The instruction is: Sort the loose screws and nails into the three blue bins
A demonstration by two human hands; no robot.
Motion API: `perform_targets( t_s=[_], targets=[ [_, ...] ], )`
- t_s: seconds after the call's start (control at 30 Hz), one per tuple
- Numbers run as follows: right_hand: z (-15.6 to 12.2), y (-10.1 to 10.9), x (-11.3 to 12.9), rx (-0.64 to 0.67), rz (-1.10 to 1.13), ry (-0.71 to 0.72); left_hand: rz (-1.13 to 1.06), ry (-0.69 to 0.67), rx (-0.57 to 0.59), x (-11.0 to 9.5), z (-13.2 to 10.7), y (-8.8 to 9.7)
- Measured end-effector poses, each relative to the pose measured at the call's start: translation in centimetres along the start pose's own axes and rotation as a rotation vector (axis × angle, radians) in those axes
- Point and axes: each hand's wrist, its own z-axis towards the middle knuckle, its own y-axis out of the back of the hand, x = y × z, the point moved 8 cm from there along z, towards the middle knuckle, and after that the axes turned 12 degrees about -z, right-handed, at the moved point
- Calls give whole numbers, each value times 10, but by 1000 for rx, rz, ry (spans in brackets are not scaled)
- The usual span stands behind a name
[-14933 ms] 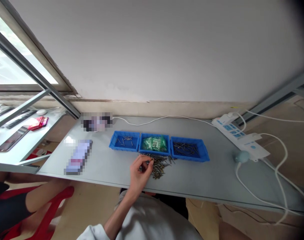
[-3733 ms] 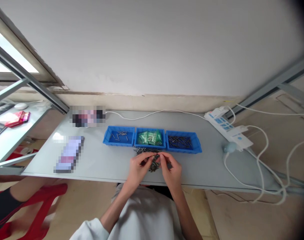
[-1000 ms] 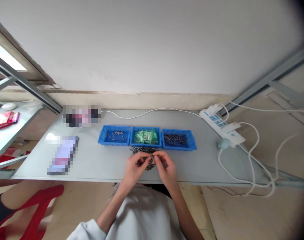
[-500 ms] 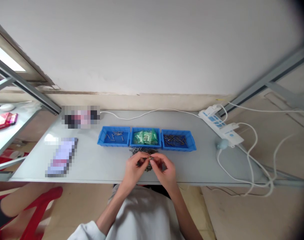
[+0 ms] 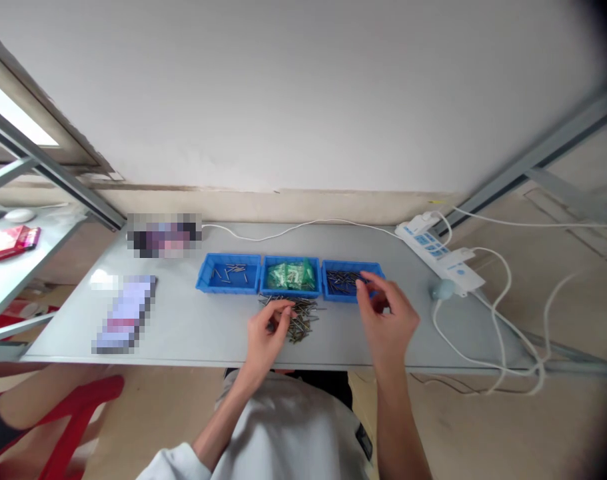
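A loose pile of thin metal pieces that look like screws point(image 5: 301, 327) lies on the table in front of the middle bin. My left hand point(image 5: 267, 333) is over the pile's left side, thumb and forefinger pinched together; whatever they hold is too small to make out. Over the front of the right blue bin point(image 5: 353, 298) is my right hand point(image 5: 389, 317), its thumb and forefinger tips close together and the other fingers curled. Anything between those tips cannot be made out. Dark screw-like pieces point(image 5: 339, 281) lie in that bin, partly behind the fingers.
The middle blue bin point(image 5: 289, 293) holds green-tinted plastic packets point(image 5: 290, 274). A few screw-like pieces lie in the left blue bin point(image 5: 228, 289). A blurred phone-like thing point(image 5: 126, 313) lies at left. At right is a white power strip point(image 5: 438, 253) with cables. Someone's leg point(image 5: 33, 397) shows at lower left.
My right hand has parted from my left and moved right to the right bin. My left hand stays by the pile, more of which now shows.
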Motion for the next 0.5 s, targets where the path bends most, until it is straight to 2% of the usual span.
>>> perform_targets(
  t_s=[0.07,0.17,0.3,0.5],
  targets=[
    [-16,-11,2,142,12,95,-6,15,0,0,0,0],
    [-56,-43,3,446,-46,247,-12,28,1,0,1,0],
    [-78,-67,-16,520,-167,206,-15,26,8,1,2,-1],
    [-74,-76,-24,545,-110,192,-18,22,17,-1,3,-2]
  ],
)
